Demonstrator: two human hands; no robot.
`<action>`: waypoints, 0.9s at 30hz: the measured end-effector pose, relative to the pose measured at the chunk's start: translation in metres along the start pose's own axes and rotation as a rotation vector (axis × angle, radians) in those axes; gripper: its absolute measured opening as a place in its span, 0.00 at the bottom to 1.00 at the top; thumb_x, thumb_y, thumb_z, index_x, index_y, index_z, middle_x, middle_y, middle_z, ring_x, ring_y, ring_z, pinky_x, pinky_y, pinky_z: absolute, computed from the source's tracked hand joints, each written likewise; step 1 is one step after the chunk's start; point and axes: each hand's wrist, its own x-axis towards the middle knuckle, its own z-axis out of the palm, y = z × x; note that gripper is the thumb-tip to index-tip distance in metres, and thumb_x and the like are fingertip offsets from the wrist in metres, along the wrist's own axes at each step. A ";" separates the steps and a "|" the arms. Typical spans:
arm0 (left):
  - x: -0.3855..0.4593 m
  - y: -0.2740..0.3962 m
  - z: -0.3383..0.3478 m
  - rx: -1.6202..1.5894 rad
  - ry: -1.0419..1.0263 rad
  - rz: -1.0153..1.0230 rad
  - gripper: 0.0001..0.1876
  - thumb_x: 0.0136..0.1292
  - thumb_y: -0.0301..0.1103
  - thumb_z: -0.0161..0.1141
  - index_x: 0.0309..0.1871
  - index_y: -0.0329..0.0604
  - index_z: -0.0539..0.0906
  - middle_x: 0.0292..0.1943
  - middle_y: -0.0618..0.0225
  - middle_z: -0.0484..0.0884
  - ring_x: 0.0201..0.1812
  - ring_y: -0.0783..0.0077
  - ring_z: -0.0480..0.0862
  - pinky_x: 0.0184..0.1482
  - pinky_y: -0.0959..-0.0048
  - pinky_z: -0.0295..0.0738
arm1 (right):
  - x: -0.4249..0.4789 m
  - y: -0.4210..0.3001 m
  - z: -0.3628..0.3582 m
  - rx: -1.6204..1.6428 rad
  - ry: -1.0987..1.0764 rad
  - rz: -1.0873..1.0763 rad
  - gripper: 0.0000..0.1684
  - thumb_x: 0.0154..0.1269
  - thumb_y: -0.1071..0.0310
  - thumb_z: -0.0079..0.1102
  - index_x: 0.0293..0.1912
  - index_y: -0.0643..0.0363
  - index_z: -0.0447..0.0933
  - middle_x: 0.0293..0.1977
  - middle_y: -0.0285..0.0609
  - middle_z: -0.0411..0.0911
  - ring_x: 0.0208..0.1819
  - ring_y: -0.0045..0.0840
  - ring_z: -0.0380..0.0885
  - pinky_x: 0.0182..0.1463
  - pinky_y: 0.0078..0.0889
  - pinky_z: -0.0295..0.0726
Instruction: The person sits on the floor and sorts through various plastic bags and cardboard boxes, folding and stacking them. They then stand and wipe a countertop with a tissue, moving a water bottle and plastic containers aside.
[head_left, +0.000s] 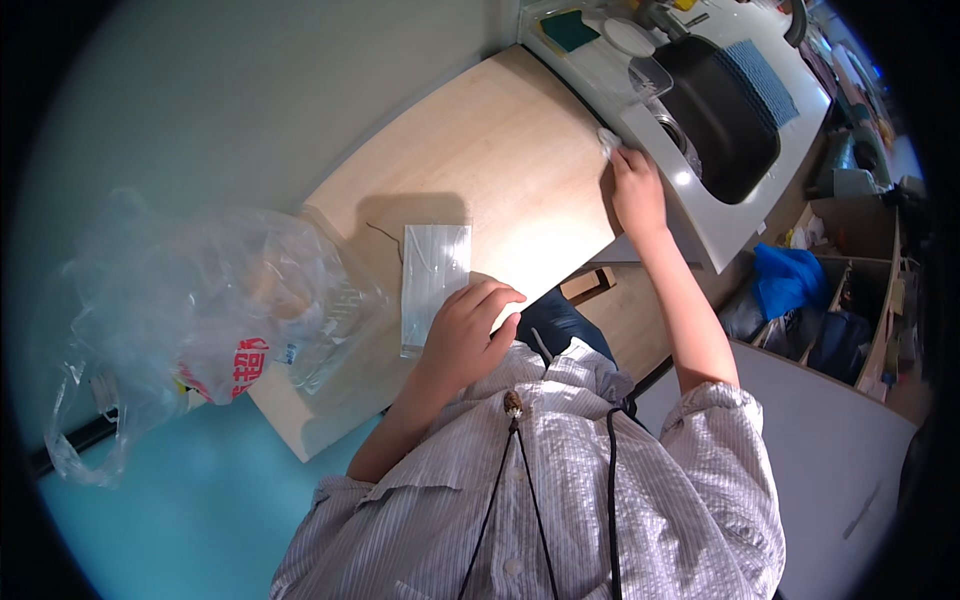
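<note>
My right hand (637, 191) holds a crumpled white tissue or wipe (608, 141) between its fingertips, at the right end of the pale wooden tabletop (517, 150), close beside the sink counter. My left hand (474, 321) rests at the table's near edge, fingers slightly bent and apart, with nothing seen in it. Just left of it lies a face mask in a clear flat wrapper (436, 281); the fingers are close to its lower right edge, and whether they touch it I cannot tell. A thin dark cord or strand (385, 234) lies beside the wrapper.
A clear plastic bag with red print (202, 300) covers the table's left end. To the right, a white counter (720, 244) holds a dark sink (712, 120), a ribbed blue cloth (761, 86) and a green scouring pad (570, 30). Below it stands a divided wooden box (862, 262) with bags.
</note>
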 end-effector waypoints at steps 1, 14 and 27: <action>-0.002 -0.003 0.002 -0.002 0.007 0.022 0.08 0.57 0.25 0.59 0.41 0.39 0.81 0.41 0.59 0.81 0.44 0.56 0.81 0.48 0.64 0.75 | -0.016 0.006 -0.010 0.016 0.028 -0.019 0.20 0.54 0.82 0.50 0.48 0.66 0.79 0.43 0.48 0.77 0.48 0.42 0.75 0.54 0.37 0.76; -0.035 -0.004 -0.013 -0.054 0.031 0.033 0.09 0.56 0.24 0.60 0.41 0.37 0.80 0.38 0.58 0.81 0.40 0.55 0.81 0.44 0.64 0.75 | -0.072 0.007 -0.069 0.377 0.105 0.239 0.12 0.59 0.79 0.59 0.42 0.58 0.83 0.39 0.47 0.82 0.35 0.34 0.82 0.41 0.31 0.80; -0.021 -0.008 -0.012 0.022 0.101 -0.084 0.09 0.59 0.27 0.59 0.43 0.39 0.81 0.40 0.59 0.81 0.43 0.56 0.81 0.47 0.65 0.75 | -0.002 -0.089 -0.011 0.564 -0.076 -0.018 0.04 0.53 0.78 0.57 0.30 0.65 0.80 0.33 0.51 0.81 0.36 0.44 0.81 0.43 0.39 0.80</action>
